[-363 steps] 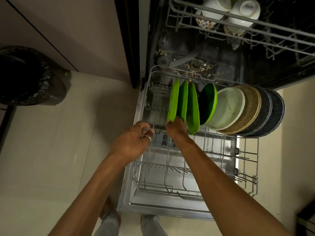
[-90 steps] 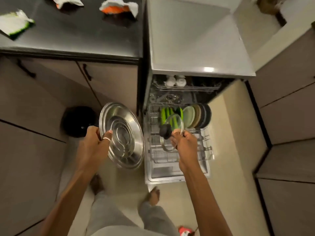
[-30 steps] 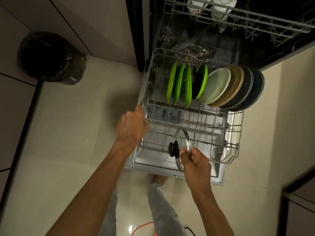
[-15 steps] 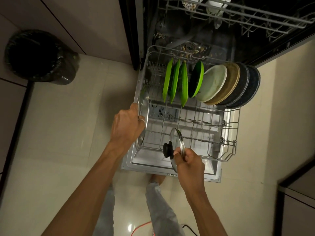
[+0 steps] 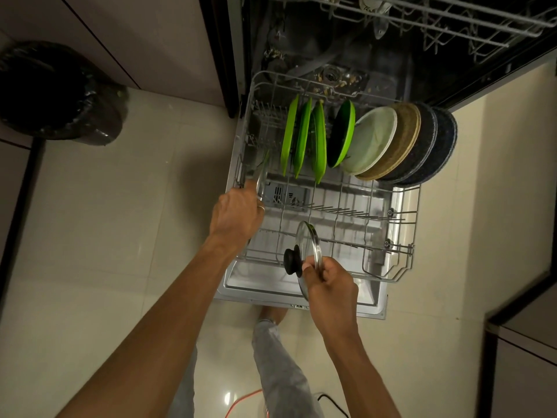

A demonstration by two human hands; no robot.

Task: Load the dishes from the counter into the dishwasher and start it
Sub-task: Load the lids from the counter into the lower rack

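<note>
The dishwasher's lower rack (image 5: 404, 267) is pulled out over the open door. Green plates (image 5: 304, 137) stand on edge at its back, with a white plate (image 5: 373, 140), a tan plate (image 5: 407, 137) and dark plates (image 5: 434, 146) leaning beside them. My left hand (image 5: 238, 215) grips a steel plate (image 5: 261, 173), held on edge at the rack's left side and mostly hidden. My right hand (image 5: 328, 285) pinches the rim of a glass lid (image 5: 309, 245) with a black knob (image 5: 291, 262), upright over the rack's front.
The upper rack (image 5: 437, 19) with cups sticks out above. A black bin (image 5: 57, 95) stands on the tiled floor at left. My leg and foot (image 5: 271, 336) are below the door edge. A cabinet corner (image 5: 524, 342) is at right. A red cable lies on the floor.
The left hand has pushed the steel plate deeper along the rack's left side, so less of it shows. The right hand with the glass lid has stayed over the rack's front.
</note>
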